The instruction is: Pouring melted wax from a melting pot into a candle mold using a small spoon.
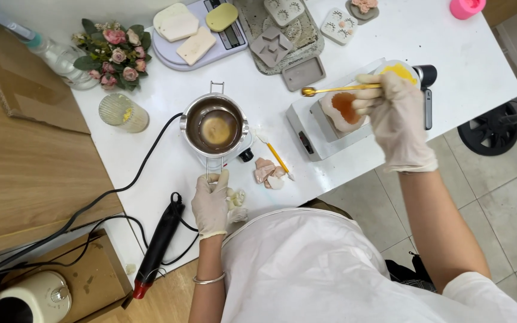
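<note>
Nearest me, just in front of the melting pot [215,127], my left hand [210,203] in its white glove closes around the pot's wire handle [211,170]. I see the steel pot sitting on a small hot plate, with pale melted wax in its bowl. Left of the pot and nearer me lies a black heat tool [158,245] with its cord looping beside it. Right of the pot lie pinkish wax scraps [267,172] and a yellow-handled stick [276,157]. Farther right of the pot, my right hand [393,116] pinches a gold spoon [337,90] above a white mould [343,110] filled with amber liquid. Beyond the pot, pale wax slabs [184,31] rest on a scale [234,39].
</note>
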